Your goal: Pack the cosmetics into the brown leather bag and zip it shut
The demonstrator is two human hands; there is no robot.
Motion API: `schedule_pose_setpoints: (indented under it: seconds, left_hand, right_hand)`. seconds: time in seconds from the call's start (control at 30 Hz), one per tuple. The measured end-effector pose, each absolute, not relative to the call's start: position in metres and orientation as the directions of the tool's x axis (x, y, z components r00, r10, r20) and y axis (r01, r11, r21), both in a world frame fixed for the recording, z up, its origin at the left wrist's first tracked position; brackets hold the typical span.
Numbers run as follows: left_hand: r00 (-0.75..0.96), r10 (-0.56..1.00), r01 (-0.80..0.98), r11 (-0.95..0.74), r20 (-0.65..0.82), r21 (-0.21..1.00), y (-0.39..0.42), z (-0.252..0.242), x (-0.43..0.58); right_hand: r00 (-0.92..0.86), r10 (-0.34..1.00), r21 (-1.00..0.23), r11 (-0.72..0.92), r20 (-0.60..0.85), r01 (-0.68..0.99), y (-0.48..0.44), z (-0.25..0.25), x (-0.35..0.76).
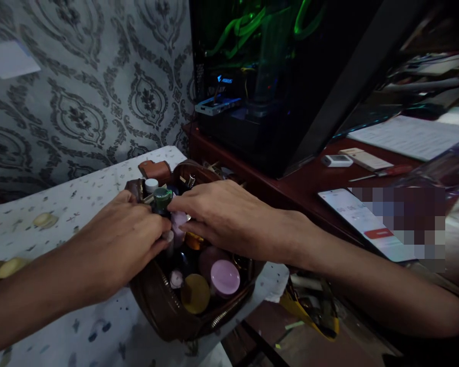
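Note:
A brown leather zip bag [149, 306] stands unzipped, packed with bottles and jars. My left hand [132, 234] reaches over its left rim with curled fingers; what they grip is mostly hidden, and a small grey cap shows by the thumb. From the right, my right hand [225, 216] pinches a lilac container [178, 224] between fingers and thumb. A green-capped bottle [162, 195] stands between both hands, close to the right fingertips. Behind it is a white cap [151, 184]. Nearer me in the bag lie a pink-lidded jar [225, 278] and a gold round lid [195, 294].
The bag rests on a white patterned cloth [34, 204] with pale round items [11, 267] at left. A computer case [252, 117] stands behind, on a red-brown desk. There, a lit phone [363, 221], a screwdriver [382, 173] and papers [413, 137] lie at right.

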State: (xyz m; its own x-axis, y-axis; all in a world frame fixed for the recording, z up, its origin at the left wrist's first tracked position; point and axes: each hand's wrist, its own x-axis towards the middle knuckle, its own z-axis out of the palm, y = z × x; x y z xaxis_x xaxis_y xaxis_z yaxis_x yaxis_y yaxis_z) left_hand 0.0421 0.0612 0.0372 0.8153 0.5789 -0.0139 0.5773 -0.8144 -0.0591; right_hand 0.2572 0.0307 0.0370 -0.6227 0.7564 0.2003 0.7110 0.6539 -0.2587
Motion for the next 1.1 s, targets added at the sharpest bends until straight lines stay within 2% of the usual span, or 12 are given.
schedule_pose_setpoints:
  seconds: [0.1,0.17,0.27,0.33,0.63,0.73,0.93,1.1]
  left_hand:
    - [0.797,0.597,0.583,-0.800,-0.094,-0.138,0.059,0.038,0.044]
    - [0.783,0.613,0.600,-0.789,-0.104,-0.135,0.058,0.038,0.045]
    - [0.792,0.609,0.605,-0.792,-0.042,-0.083,0.058,0.035,0.045]
    - [0.803,0.595,0.596,-0.802,0.026,-0.046,0.059,0.033,0.044]
    - [0.811,0.573,0.560,-0.819,0.120,0.126,0.056,0.038,0.039]
    - [0.813,0.542,0.505,-0.838,0.212,0.206,0.049,0.036,0.031]
    - [0.734,0.574,0.494,-0.818,0.363,0.294,0.037,0.023,0.021]
    - [0.710,0.582,0.490,-0.813,0.398,0.315,0.034,0.022,0.019]
  right_hand:
    - [-0.617,0.751,-0.321,0.659,0.235,0.680,0.025,0.040,0.261]
    - [-0.571,0.753,-0.388,0.658,0.327,0.646,0.021,0.039,0.265]
    - [-0.439,0.739,-0.436,0.663,0.511,0.609,0.016,0.034,0.274]
    - [-0.377,0.723,-0.445,0.668,0.579,0.596,0.013,0.030,0.279]
    - [-0.241,0.667,-0.412,0.662,0.705,0.626,-0.004,0.022,0.291]
    - [-0.275,0.662,-0.369,0.660,0.697,0.654,-0.001,0.016,0.297]
    - [-0.485,0.662,-0.208,0.689,0.571,0.694,0.016,0.021,0.288]
    - [-0.616,0.648,-0.049,0.705,0.448,0.707,0.023,0.025,0.279]
